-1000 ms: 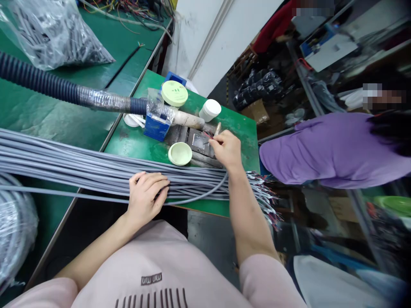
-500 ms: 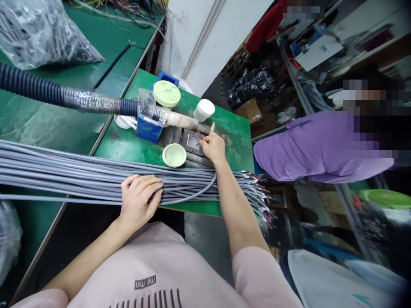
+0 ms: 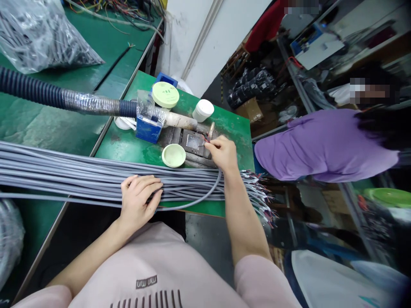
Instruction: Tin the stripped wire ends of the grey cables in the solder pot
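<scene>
My left hand (image 3: pixel 140 199) lies palm down across a long bundle of grey cables (image 3: pixel 80 171), fingers stretched over it. My right hand (image 3: pixel 224 154) is closed in a pinch on the end of one grey cable (image 3: pixel 210 190), which loops out from the bundle below. Thin coloured wires (image 3: pixel 206 137) poke from its fingertips, beside the shiny silvery square of a solder pot (image 3: pixel 193 142). Stripped ends (image 3: pixel 261 196) of the other cables fan out at the bundle's right, showing red, white and dark wires.
A ribbed hose (image 3: pixel 35 87) reaches a pipe nozzle (image 3: pixel 181 121) above the pot, past a blue box (image 3: pixel 148 129). An open pale-green tub (image 3: pixel 174 155), a green-lidded tub (image 3: pixel 165 94) and a white jar (image 3: pixel 203 110) stand around. A person in purple (image 3: pixel 324 145) sits at right.
My right hand has moved slightly right, drawing the wire ends away from the middle of the pot. The cable loop has shifted right and lower. My left hand stays put.
</scene>
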A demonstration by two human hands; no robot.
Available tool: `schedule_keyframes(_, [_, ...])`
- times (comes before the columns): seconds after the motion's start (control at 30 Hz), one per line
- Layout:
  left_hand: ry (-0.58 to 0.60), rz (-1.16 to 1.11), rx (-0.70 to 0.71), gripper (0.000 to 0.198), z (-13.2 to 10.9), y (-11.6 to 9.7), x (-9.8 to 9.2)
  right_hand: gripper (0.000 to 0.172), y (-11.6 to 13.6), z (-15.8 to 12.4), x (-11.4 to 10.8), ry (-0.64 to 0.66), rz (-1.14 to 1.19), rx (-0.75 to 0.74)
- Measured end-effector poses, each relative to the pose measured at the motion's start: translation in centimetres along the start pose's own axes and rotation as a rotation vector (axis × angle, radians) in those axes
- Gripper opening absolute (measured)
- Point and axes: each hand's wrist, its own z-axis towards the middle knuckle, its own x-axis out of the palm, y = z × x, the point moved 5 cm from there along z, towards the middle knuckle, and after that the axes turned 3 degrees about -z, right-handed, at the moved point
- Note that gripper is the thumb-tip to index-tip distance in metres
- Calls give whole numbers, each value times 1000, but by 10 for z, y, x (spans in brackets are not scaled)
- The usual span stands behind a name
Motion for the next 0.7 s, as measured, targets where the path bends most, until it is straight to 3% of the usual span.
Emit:
schedule_keyframes(0.13, [-28,-405,-111,17,0,-9,6,32,30,-59,-26,-35,408,-15])
schedule_keyframes(0.3, [110,-1152,-716,33,-7,-20,64,34,55,-120,-15,-19,652,69])
schedule_keyframes(0.4, [44,-1403,-889,29,-11,-28,87,33,56,-138,-1,0,746,119])
schedule_keyframes(0.53, [-73,-1400,-899,18,-15,-28,89,24,53,-151,13,50,911,210])
schedule_keyframes(0.6, [-112,-1291,-761,12,-14,-28,81,16,52,-154,19,86,1028,295])
schedule_keyframes(0.7, [-132,-1119,-553,8,-16,-30,72,17,51,-156,22,58,1150,375])
